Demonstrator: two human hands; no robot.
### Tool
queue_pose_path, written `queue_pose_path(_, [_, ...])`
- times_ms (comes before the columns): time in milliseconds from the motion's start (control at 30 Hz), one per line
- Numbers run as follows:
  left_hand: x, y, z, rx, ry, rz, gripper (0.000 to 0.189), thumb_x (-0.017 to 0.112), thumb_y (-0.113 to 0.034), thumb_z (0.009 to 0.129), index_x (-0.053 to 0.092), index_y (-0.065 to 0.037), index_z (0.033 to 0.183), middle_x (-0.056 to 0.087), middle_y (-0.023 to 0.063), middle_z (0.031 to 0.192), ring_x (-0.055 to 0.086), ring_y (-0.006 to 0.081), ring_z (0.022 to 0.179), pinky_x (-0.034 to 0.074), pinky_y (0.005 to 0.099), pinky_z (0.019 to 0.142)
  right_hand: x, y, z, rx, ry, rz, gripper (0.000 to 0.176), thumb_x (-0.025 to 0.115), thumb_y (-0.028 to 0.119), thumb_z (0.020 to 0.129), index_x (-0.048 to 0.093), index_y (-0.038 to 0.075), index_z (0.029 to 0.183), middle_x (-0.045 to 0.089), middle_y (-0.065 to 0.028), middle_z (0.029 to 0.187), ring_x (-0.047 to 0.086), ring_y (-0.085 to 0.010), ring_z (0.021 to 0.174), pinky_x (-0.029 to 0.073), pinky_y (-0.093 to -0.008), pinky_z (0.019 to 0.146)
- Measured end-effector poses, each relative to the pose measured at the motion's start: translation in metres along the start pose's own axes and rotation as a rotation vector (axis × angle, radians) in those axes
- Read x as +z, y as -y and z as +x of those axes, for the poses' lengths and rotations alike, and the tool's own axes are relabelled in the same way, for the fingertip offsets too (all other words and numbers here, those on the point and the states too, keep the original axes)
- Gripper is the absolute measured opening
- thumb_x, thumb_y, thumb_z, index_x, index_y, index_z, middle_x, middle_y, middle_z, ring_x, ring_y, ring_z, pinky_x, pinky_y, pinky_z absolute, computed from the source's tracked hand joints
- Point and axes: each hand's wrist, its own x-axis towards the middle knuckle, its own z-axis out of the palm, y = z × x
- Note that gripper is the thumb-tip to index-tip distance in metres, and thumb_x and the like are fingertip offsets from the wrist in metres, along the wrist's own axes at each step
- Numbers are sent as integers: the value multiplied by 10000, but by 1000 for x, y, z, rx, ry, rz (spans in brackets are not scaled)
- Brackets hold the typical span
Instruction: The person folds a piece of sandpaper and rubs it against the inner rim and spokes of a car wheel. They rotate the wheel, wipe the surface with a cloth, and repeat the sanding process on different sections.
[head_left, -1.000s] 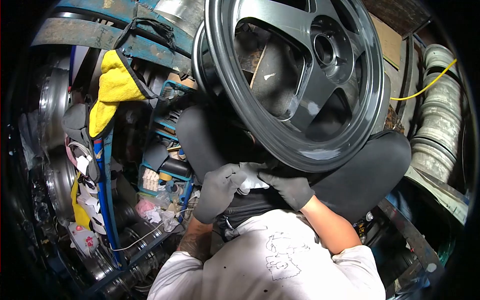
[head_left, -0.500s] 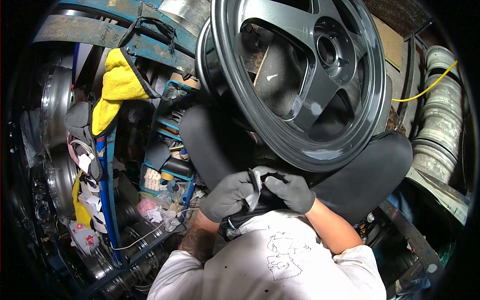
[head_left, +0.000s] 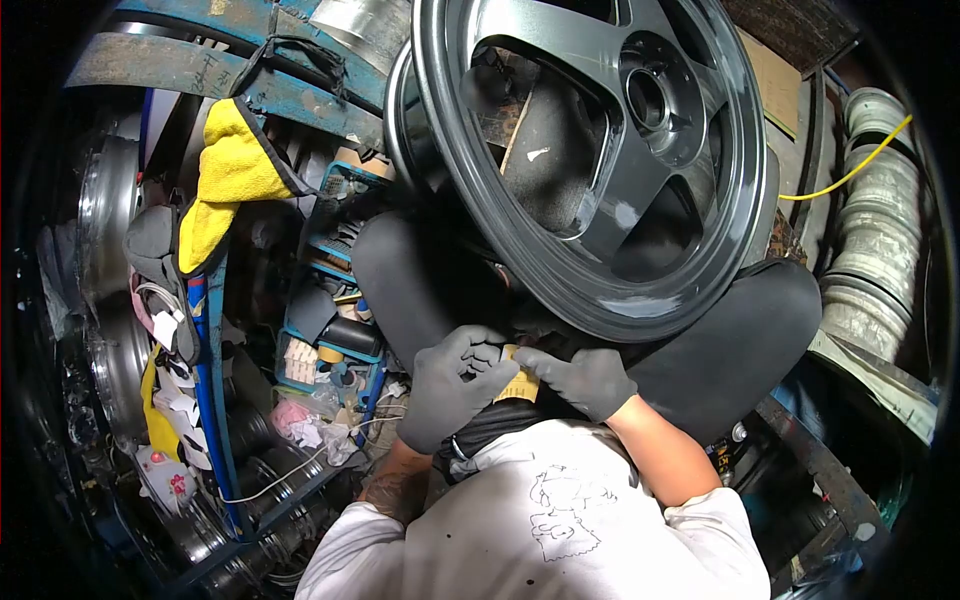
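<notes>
Between my gloved hands, above my lap, is a small yellow piece of paper [head_left: 519, 386] with faint print on it. My left hand [head_left: 455, 388], in a grey glove, pinches its left edge between thumb and fingers. The fingertips of my right hand [head_left: 585, 381], gloved in grey too, press on its upper right edge. Just beyond my hands, a large dark grey wheel rim [head_left: 625, 215] leans over my knees, with lighter patches on its lower lip and a spoke.
A yellow cloth [head_left: 225, 175] hangs at the left near a blue post [head_left: 208, 400]. Blue baskets [head_left: 345, 335] of tools stand left of my knee. Stacked metal cylinders [head_left: 875, 240] and a yellow cable [head_left: 850, 180] are at the right. More wheels [head_left: 110, 220] stand far left.
The piece between my hands has turned from edge-on and grey to show its yellow printed face. My left hand has rotated, and the fingers of both hands have shifted on it.
</notes>
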Motion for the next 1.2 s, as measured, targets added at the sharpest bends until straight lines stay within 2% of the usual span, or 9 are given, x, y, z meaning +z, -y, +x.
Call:
queue_pose_path(233, [3, 27, 6, 27, -36, -238, 159, 658, -100, 936, 691, 26, 1025, 696, 69, 847, 620, 56, 746, 516, 221, 670, 19, -16, 0, -38, -73, 132, 437, 522, 232, 962, 553, 400, 1365, 635, -151, 745, 650, -314, 611, 519, -404, 544])
queue_pose_path(367, [2, 24, 7, 28, -22, -297, 139, 657, -94, 941, 696, 30, 989, 681, 43, 841, 603, 56, 733, 503, 212, 657, 13, 0, 4, -90, -334, 705, 332, 600, 141, 932, 677, 208, 1249, 713, -143, 977, 712, -256, 847, 570, -332, 731])
queue_pose_path(533, [-2, 24, 10, -69, 17, -307, 125, 691, -82, 915, 695, 34, 960, 687, 40, 846, 625, 68, 738, 531, 229, 651, -1, 3, 1, -334, -421, 624, 361, 697, 45, 865, 673, 35, 1224, 712, -98, 1171, 699, -194, 1036, 536, -269, 945])
queue_pose_path(633, [-3, 20, 10, -64, -7, -345, 133, 716, -82, 894, 697, 40, 942, 705, 64, 859, 653, 85, 742, 549, 242, 662, 2, 9, 4, -170, -331, 805, 316, 665, 124, 907, 687, 74, 1219, 719, -94, 1142, 709, -197, 985, 555, -285, 877])
queue_pose_path(733, [-3, 23, 12, 229, -66, -44, 138, 729, -87, 878, 702, 36, 934, 715, 89, 848, 678, 116, 746, 553, 252, 676, -14, 17, 7, 213, -79, 730, 308, 627, 245, 936, 701, 164, 1224, 718, -109, 1104, 709, -228, 916, 555, -311, 817])
queue_pose_path(867, [3, 22, 12, 194, -85, -52, 153, 740, -100, 864, 701, 27, 938, 718, 105, 826, 694, 150, 733, 552, 264, 677, 21, -7, 6, 58, -189, 452, 234, 630, 188, 960, 734, 161, 1168, 721, -70, 874, 606, -86, 681, 503, -229, 641])
queue_pose_path(1033, [9, 21, 13, 269, -165, 79, 151, 730, -123, 878, 693, 19, 911, 707, 98, 800, 681, 153, 684, 541, 264, 643, 10, 13, 3, 81, -412, 536, 213, 647, 194, 952, 750, 203, 1139, 612, -97, 642, 495, -138, 489, 449, -272, 500])
queue_pose_path(1133, [3, 27, 16, 395, -56, 338, 168, 715, -146, 902, 683, 18, 886, 690, 95, 773, 664, 142, 659, 533, 262, 612, 11, 5, 5, -128, -507, 470, 200, 647, 199, 956, 757, 200, 1122, 589, -106, 604, 478, -143, 484, 445, -279, 508])
queue_pose_path(1200, [8, 28, 16, 290, -77, 98, 191, 708, -166, 915, 678, 19, 877, 679, 95, 757, 655, 133, 652, 529, 260, 599, 6, 5, 4, -141, -495, 462, 189, 650, 202, 955, 760, 177, 1106, 604, -112, 621, 484, -143, 485, 445, -280, 508])
